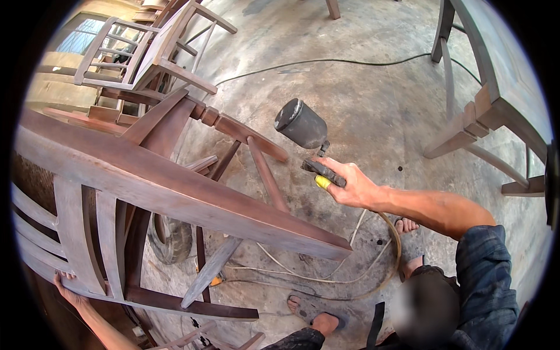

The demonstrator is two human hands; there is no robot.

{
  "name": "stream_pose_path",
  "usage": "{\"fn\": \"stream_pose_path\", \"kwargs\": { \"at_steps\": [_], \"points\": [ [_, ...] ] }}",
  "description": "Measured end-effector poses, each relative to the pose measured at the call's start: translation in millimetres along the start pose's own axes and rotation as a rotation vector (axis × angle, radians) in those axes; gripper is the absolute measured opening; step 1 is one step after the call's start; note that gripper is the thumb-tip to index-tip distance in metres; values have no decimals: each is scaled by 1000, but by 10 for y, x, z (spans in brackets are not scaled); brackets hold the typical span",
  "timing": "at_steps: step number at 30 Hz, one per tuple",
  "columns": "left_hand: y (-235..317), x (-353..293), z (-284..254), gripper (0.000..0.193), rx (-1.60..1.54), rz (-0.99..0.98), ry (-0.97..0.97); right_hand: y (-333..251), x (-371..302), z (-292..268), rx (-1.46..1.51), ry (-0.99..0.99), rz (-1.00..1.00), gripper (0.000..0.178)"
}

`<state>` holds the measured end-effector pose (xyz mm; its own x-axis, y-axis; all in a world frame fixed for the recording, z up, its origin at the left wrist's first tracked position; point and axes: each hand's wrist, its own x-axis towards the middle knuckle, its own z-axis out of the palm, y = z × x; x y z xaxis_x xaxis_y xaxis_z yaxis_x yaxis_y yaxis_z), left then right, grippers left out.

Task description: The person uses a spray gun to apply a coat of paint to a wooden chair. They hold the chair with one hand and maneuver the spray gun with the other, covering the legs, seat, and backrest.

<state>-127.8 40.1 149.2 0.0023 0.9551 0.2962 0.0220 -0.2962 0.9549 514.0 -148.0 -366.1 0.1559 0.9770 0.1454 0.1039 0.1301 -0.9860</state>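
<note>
My right hand (pixel 353 184) is closed around the handle of a spray gun (pixel 318 168) with a dark cup (pixel 302 123) on top. Yellow tape wraps one of its fingers. The gun points left, toward a tilted wooden chair (pixel 175 192), and stands apart from it. Reddish brown covers parts of this chair, while other faces look greyish. At the lower left, my left hand (pixel 73 291) grips a rail of the slatted chair back, its fingers curled over the edge and partly hidden.
An air hose (pixel 398 251) loops over the stained concrete floor (pixel 350 87) beside my feet. A black cable (pixel 326 60) crosses farther off. Other wooden chairs stand at the far left (pixel 166 49) and right (pixel 496 87). Behind the chair's frame is a tyre (pixel 170 239).
</note>
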Motion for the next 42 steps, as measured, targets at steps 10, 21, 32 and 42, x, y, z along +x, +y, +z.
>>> {"fn": "stream_pose_path", "kwargs": {
  "at_steps": [10,21,32,42],
  "points": [
    [-6,15,35,23,17,24,23,-29,-108,-8,-14,-24,93,51],
    [-58,-113,-71,20,84,78,63,-773,119,-646,57,-140,1,44],
    [-26,-252,575,22,67,150,35,-1539,-849,-781,59,90,92,53],
    [-21,-827,1297,25,101,113,264,-3040,-1293,-498,-189,306,76,29]
  ]
}}
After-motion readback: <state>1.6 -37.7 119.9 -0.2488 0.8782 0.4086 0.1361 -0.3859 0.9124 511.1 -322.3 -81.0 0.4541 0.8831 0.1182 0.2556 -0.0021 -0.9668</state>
